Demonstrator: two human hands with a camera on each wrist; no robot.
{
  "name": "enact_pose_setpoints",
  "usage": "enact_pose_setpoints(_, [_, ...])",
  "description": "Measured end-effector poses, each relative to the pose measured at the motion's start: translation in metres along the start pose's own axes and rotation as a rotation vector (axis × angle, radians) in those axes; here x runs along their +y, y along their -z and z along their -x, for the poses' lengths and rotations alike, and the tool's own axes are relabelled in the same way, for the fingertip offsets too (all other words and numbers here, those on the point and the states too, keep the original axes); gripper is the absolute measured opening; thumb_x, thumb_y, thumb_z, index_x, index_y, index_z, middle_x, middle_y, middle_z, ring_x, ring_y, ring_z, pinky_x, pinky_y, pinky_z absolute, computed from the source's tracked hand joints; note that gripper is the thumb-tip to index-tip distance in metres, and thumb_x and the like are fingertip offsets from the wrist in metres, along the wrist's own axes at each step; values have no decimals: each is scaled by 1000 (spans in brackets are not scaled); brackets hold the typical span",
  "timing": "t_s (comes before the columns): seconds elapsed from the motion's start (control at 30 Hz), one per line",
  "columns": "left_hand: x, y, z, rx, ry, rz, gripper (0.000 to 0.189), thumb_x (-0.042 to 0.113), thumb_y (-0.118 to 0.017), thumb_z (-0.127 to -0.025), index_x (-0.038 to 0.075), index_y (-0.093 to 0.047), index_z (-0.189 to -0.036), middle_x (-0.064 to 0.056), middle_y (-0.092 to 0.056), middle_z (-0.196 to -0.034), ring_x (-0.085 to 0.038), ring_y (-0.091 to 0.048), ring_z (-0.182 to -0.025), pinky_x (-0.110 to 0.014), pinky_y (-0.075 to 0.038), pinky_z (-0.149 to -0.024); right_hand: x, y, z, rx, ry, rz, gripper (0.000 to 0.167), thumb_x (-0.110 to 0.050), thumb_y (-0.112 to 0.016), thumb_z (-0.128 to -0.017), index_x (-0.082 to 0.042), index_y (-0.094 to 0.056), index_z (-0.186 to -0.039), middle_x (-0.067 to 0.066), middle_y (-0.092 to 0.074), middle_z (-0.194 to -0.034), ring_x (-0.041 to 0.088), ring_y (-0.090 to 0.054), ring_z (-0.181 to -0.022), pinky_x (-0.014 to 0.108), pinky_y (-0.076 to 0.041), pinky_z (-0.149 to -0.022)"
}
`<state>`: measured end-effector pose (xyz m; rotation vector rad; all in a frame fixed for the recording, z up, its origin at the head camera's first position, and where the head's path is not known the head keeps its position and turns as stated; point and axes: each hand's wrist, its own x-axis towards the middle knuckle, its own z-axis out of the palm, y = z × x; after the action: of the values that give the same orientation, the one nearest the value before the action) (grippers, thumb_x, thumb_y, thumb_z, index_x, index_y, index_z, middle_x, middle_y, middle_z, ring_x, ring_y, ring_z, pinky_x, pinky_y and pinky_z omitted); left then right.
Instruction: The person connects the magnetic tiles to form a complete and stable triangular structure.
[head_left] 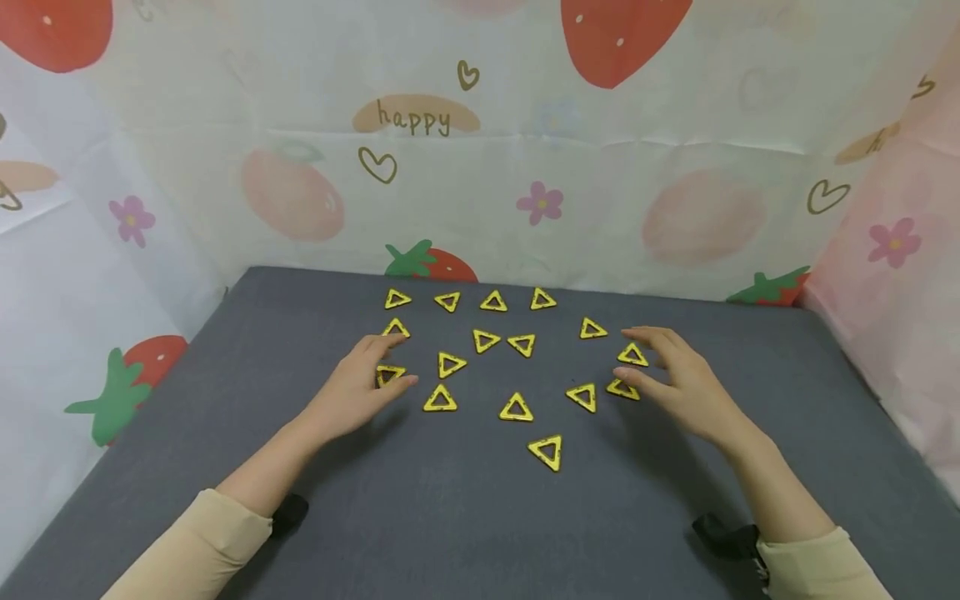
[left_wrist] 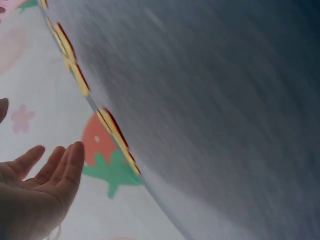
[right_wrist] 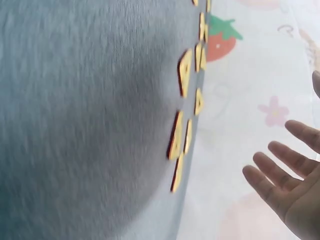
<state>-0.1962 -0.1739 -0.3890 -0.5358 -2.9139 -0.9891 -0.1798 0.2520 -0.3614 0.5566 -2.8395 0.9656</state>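
Note:
Several flat yellow triangles with open centres lie scattered over the dark grey table (head_left: pixel 450 517). My left hand (head_left: pixel 352 387) hovers at the left of the group, thumb and fingers apart, partly covering one yellow triangle (head_left: pixel 389 376). Over on the right side, my right hand (head_left: pixel 686 383) is held above the table with its thumb and fingers spread, overlapping another triangle (head_left: pixel 622 389) in the head view. Neither hand holds anything. The left wrist view shows the left hand (left_wrist: pixel 45 195) with straight fingers; in the right wrist view the right hand (right_wrist: pixel 295 185) has its fingers extended.
One triangle (head_left: pixel 546 452) lies nearest to me, and a row including a triangle (head_left: pixel 493 302) runs along the far edge. A white cloth backdrop (head_left: pixel 450 208) with strawberries, hearts and flowers encloses the table at the back and sides. Dark wrist devices (head_left: pixel 723 536) show below both sleeves.

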Motion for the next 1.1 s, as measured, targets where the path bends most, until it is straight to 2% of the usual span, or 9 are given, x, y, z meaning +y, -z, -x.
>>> enact_pose_setpoints(0.1, [5, -7, 0, -34, -16, 8, 63, 34, -65, -95, 5, -43, -147, -19, -47, -145, -36, -53, -127, -53, -48, -99, -5, -7, 1, -24, 11, -33, 53, -37, -63, -97, -15, -48, -143, 11, -50, -143, 33, -50, -129, 57, -46, -101])
enact_pose_setpoints(0.33, [12, -18, 3, -87, -36, -21, 57, 30, -68, -93, 5, -50, -141, -18, -53, -136, -31, -59, -113, -47, -50, -90, -15, -27, 2, -121, 39, -89, 44, -38, -66, -94, -21, -56, -134, 6, -60, -131, 27, -61, -114, 47, -53, -93])
enact_pose_setpoints(0.53, [14, -25, 0, -117, -59, -41, 57, 30, -70, -91, 5, -52, -140, -18, -55, -131, -26, -59, -103, -41, -50, -85, -21, -44, 1, -211, 78, -133, 48, -39, -70, -91, -17, -59, -132, 5, -62, -130, 24, -62, -115, 41, -55, -91])
enact_pose_setpoints(0.67, [14, -29, -1, -152, -69, -50, 59, 29, -71, -91, 4, -50, -141, -19, -55, -128, -24, -59, -99, -39, -51, -83, -23, -55, 2, -289, 88, -150, 53, -44, -72, -88, -16, -59, -131, 4, -62, -129, 21, -62, -110, 31, -56, -86])
enact_pose_setpoints(0.83, [12, -35, -3, -176, -64, -62, 59, 27, -71, -91, 5, -50, -141, -17, -57, -122, -23, -60, -97, -40, -52, -84, -24, -65, 2, -348, 110, -104, 53, -47, -73, -86, -20, -60, -130, -1, -62, -117, 14, -60, -101, 24, -56, -82])
enact_pose_setpoints(1.1, [7, -37, -9, -164, -76, -58, 51, 22, -72, -90, 5, -56, -136, -13, -60, -106, -20, -57, -91, -37, -48, -81, -23, -72, 1, -348, 125, -38, 51, -48, -74, -84, -21, -63, -125, -5, -63, -115, 11, -59, -102, 26, -54, -84])
